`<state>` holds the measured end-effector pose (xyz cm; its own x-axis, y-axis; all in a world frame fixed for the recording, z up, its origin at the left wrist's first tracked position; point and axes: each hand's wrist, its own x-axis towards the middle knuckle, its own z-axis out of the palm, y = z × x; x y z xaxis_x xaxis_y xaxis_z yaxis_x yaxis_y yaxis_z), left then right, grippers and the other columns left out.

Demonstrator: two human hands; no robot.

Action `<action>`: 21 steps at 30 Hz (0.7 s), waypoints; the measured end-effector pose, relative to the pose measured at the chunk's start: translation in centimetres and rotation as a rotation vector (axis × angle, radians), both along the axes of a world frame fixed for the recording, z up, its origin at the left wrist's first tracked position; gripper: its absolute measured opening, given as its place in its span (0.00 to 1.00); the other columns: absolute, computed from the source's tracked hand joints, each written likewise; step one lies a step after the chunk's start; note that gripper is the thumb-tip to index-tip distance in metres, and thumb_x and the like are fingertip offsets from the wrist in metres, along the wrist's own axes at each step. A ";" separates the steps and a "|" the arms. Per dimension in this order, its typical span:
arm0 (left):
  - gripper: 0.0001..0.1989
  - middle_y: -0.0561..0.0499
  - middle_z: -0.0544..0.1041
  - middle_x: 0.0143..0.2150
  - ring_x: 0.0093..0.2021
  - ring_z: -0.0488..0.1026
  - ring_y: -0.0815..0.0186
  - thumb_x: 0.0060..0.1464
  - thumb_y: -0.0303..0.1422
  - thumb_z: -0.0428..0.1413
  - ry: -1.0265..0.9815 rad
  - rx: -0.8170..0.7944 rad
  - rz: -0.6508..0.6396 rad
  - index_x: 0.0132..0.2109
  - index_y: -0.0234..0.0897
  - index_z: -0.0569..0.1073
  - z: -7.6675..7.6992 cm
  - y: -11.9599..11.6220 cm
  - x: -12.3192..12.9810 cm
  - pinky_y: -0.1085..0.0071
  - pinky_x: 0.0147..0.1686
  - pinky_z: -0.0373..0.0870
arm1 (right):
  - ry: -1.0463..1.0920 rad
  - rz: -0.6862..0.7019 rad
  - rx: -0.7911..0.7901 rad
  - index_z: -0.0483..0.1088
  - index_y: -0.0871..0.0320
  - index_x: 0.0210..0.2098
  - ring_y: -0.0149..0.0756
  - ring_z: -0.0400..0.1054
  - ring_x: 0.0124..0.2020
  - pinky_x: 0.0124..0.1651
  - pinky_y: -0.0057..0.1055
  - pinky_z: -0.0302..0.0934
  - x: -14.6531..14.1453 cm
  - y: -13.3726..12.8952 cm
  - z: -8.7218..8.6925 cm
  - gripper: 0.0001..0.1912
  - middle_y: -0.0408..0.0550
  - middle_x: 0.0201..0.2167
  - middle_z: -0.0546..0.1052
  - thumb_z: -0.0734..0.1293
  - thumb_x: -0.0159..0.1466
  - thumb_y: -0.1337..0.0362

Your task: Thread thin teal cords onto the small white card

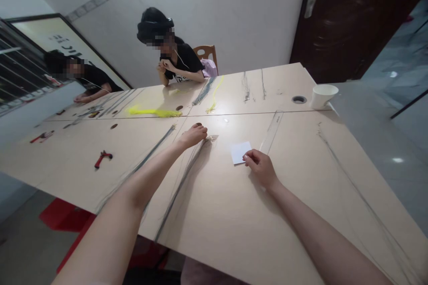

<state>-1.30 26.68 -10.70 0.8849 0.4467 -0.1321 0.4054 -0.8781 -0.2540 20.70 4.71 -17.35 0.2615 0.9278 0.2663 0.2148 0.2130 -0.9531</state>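
Smooth, pale bench across most of the view, with a straight seam, a near edge slanting down to the right, and a right edge above shiny floor. Open surface nearest the body, between the dark centre bundle and the right arm; another bare stretch from the ruler across to the grey outer bundle near the right edge. Tighter around the left hand, with the grey left bundle near on its outer side.

All three bundles long, thin and stringy, the centre one reaching the near edge. Beyond the seam, a fluffy neon-yellow bundle. Ruler flat, clear, straight-sided, just past the right hand.

Left hand with fingers curled in, at the centre bundle's upper end; cannot tell the exact grip. Right hand nearly closed, thumb and forefinger pinching the corner of a flat white paper square.

At the far right corner, a white tapered cup. Well to the left, red-handled pliers. Smallest, gold-coloured metallic tips beside the left fingers.
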 end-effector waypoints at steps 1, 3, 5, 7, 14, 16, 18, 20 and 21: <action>0.09 0.44 0.70 0.36 0.43 0.64 0.62 0.53 0.24 0.49 0.006 0.000 -0.005 0.30 0.36 0.72 0.0 0.1 0.0 0.66 0.43 0.53 | 0.000 0.002 -0.001 0.68 0.59 0.27 0.33 0.63 0.24 0.29 0.28 0.56 0.0 0.0 0.0 0.10 0.44 0.21 0.70 0.60 0.58 0.60; 0.09 0.44 0.70 0.36 0.43 0.64 0.61 0.53 0.24 0.48 0.011 -0.001 -0.008 0.31 0.36 0.72 -0.2 0.2 0.0 0.66 0.43 0.53 | -0.003 0.006 -0.003 0.68 0.59 0.27 0.33 0.63 0.24 0.29 0.28 0.56 0.0 0.0 0.0 0.10 0.44 0.21 0.70 0.60 0.58 0.60; 0.09 0.43 0.69 0.37 0.44 0.63 0.61 0.54 0.25 0.48 0.011 -0.005 -0.004 0.31 0.36 0.72 -0.4 0.4 -0.2 0.65 0.44 0.53 | -0.002 0.006 -0.003 0.68 0.58 0.27 0.33 0.63 0.24 0.29 0.29 0.56 0.0 0.0 0.0 0.10 0.43 0.21 0.70 0.60 0.58 0.60; 0.09 0.43 0.69 0.37 0.45 0.63 0.60 0.54 0.26 0.48 0.003 -0.013 0.010 0.31 0.35 0.72 -0.6 0.5 -0.3 0.65 0.44 0.53 | 0.003 0.007 -0.003 0.68 0.58 0.27 0.33 0.63 0.24 0.29 0.29 0.56 0.0 0.0 0.0 0.10 0.43 0.21 0.69 0.60 0.58 0.60; 0.09 0.45 0.70 0.38 0.41 0.66 0.62 0.54 0.29 0.47 -0.098 -0.059 0.155 0.33 0.36 0.72 -1.0 0.5 -1.0 0.67 0.40 0.56 | -0.009 0.014 -0.004 0.67 0.58 0.27 0.32 0.61 0.24 0.28 0.28 0.54 0.0 0.1 -0.2 0.09 0.43 0.21 0.68 0.60 0.59 0.60; 0.09 0.46 0.71 0.38 0.40 0.67 0.63 0.53 0.29 0.48 -0.142 -0.082 0.210 0.33 0.36 0.72 -1.2 0.4 -1.1 0.69 0.37 0.58 | -0.009 0.018 -0.003 0.67 0.58 0.27 0.32 0.61 0.24 0.29 0.28 0.54 0.0 0.1 -0.2 0.09 0.43 0.21 0.68 0.60 0.59 0.61; 0.08 0.47 0.71 0.38 0.38 0.68 0.65 0.52 0.28 0.48 -0.191 -0.109 0.264 0.33 0.35 0.72 -1.5 0.4 -1.2 0.70 0.35 0.59 | -0.008 0.020 -0.003 0.67 0.58 0.27 0.32 0.62 0.24 0.29 0.28 0.55 0.0 0.1 -0.2 0.09 0.43 0.21 0.68 0.60 0.59 0.61; 0.08 0.47 0.71 0.37 0.36 0.68 0.65 0.51 0.29 0.48 -0.245 -0.137 0.316 0.33 0.35 0.72 -1.7 0.4 -1.2 0.72 0.34 0.59 | -0.005 0.023 -0.005 0.67 0.58 0.27 0.32 0.62 0.24 0.29 0.28 0.55 0.0 0.1 -0.1 0.09 0.43 0.21 0.68 0.60 0.59 0.61; 0.08 0.48 0.71 0.37 0.36 0.68 0.66 0.50 0.29 0.48 -0.274 -0.152 0.341 0.33 0.35 0.72 -1.9 0.4 -1.3 0.72 0.33 0.60 | -0.004 0.024 -0.007 0.67 0.59 0.27 0.32 0.62 0.24 0.29 0.28 0.54 0.0 0.1 0.0 0.09 0.43 0.21 0.68 0.60 0.59 0.61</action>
